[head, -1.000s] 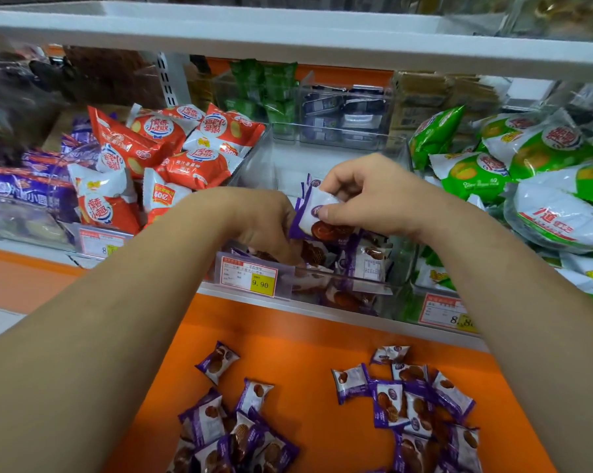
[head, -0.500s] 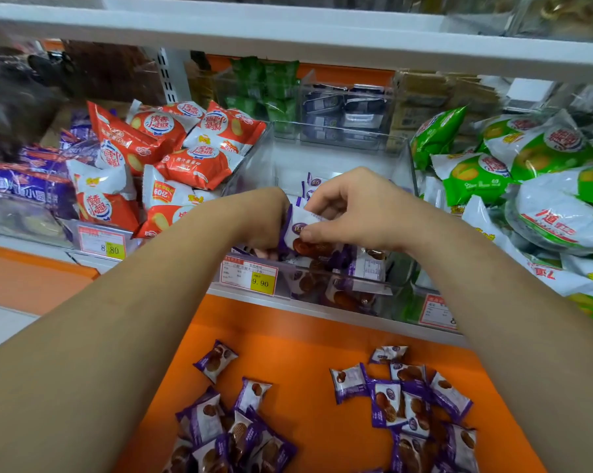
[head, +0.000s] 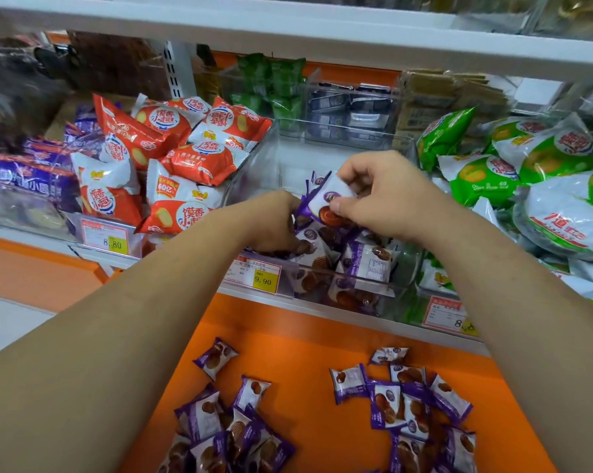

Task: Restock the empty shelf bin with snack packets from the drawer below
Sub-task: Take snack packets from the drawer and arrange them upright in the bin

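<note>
Both forearms reach over the orange drawer (head: 305,339) into the clear plastic shelf bin (head: 254,165). The right hand (head: 390,199), knuckles up, pinches a small purple-and-white snack packet (head: 325,203) above the bin's pile (head: 366,264). The left hand (head: 271,223) curls down among those packets, fingers mostly hidden; whether its grip holds one I cannot tell.

The shelf bin (head: 254,165) sits above the drawer (head: 305,370), where snack packets (head: 383,401) lie.
</note>
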Available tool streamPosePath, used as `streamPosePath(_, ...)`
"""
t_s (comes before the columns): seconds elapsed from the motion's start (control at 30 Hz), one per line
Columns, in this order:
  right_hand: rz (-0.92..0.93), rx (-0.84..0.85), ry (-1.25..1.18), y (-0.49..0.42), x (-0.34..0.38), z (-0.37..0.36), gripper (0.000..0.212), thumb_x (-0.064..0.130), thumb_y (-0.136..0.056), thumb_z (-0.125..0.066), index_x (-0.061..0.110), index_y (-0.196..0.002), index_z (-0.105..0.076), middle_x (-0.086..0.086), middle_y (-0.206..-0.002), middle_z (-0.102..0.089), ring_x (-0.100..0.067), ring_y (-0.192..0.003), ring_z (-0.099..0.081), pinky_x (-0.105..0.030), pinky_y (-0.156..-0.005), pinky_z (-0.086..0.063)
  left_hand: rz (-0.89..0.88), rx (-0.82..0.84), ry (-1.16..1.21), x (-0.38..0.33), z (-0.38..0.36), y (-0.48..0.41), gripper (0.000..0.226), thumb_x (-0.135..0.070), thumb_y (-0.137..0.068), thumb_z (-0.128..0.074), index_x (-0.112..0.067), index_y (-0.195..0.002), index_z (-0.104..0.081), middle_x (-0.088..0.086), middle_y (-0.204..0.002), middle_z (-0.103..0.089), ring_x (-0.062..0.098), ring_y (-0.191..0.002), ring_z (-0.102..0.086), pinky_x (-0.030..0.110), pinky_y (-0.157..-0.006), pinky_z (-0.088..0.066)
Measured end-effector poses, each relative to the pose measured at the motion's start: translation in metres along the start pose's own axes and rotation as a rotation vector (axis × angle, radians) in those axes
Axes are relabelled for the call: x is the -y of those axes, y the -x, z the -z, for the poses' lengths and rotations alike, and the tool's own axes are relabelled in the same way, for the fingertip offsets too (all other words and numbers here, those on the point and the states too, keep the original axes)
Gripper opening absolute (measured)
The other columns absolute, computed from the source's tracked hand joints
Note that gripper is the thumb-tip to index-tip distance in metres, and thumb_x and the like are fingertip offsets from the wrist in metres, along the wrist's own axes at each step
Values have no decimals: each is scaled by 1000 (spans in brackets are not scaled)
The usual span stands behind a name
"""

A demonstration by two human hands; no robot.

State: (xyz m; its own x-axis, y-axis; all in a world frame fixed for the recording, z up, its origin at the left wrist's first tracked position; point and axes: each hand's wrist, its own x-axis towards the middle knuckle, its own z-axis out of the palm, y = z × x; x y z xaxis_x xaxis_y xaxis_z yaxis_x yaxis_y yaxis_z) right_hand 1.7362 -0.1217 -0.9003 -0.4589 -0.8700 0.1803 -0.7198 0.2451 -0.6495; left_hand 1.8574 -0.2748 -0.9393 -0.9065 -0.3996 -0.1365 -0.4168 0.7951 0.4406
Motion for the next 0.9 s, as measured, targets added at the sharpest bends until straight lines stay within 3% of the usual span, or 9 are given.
streamPosePath(0.13, -14, -12, 14, -1, -1, 1, 22, 21, -84, -81, 22, -76, -61, 7, -66, -55, -10, -56, -47, -26, -56, -40, 54, -32, 256, 3, 4, 0, 7, -6, -93, -67, -3, -97, -62, 17, -87, -75, 21, -67, -76, 42, -66, -64)
streamPosePath(0.27, -35, 33, 40, -1, -4, -13, 23, 22, -83, -80, 20, -74, -59, 7, -62, -52, -11, -54, -44, -26, -54, -36, 130, -58, 333, 6, 0, -5, 10, 7, -87, -67, 1, -91, -59, 21, -88, -75, 31, -76, -77, 52, -72, -64)
streamPosePath(0.33, -39, 35, 120, 0, -7, -18, 23, 24, -82, -79, 20, -75, -57, 6, -63, -53, -13, -56, -46, -27, -54, -36, 135, -51, 203, 7, -7, -7, 6, -2, -85, -71, -3, -88, -66, 16, -84, -75, 33, -80, -75, 42, -70, -63)
streamPosePath(0.43, -24, 5, 221, 0, -11, -21, 27, 32, -84, -77, 26, -73, -53, 9, -69, -56, -12, -63, -51, -29, -59, -39, 86, -20, -62, 4, -7, -6, 13, -15, -81, -78, -17, -81, -66, 3, -79, -69, 27, -76, -64, 25, -62, -46)
streamPosePath(0.5, -14, -12, 299, 0, -11, -23, 27, 37, -86, -74, 29, -74, -51, 10, -73, -56, -16, -72, -55, -31, -64, -41, 81, 21, -180, 1, -6, -5, 19, -17, -83, -77, -25, -91, -62, -2, -85, -63, 23, -79, -59, 25, -69, -45)
streamPosePath(0.63, -10, -41, 407, 2, -8, -27, 19, 39, -91, -66, 22, -91, -56, 7, -78, -58, -21, -80, -55, -31, -60, -36, 121, 136, -293, 3, -7, -7, 26, -19, -84, -69, -17, -110, -67, 5, -99, -70, 27, -87, -67, 41, -85, -59)
streamPosePath(0.73, -12, -28, 402, 2, -9, -25, 21, 37, -93, -65, 22, -90, -51, 7, -76, -54, -21, -76, -54, -32, -61, -38, 113, 178, -359, -1, 1, -5, 19, -24, -85, -69, -19, -103, -70, 3, -92, -70, 25, -82, -67, 41, -80, -61)
streamPosePath(0.83, -15, -15, 374, 2, -11, -24, 26, 35, -92, -66, 24, -83, -44, 6, -75, -52, -21, -74, -51, -35, -64, -44, 97, 151, -452, -8, 6, -1, 6, -17, -85, -70, -14, -88, -66, 6, -82, -66, 25, -73, -64, 33, -61, -54)
streamPosePath(0.9, -22, -14, 362, 2, -12, -23, 29, 35, -92, -66, 24, -81, -41, 4, -77, -52, -22, -75, -50, -38, -67, -49, 93, 124, -507, -14, 10, 2, 15, -16, -84, -73, -14, -79, -59, 5, -80, -63, 24, -71, -60, 32, -59, -49)
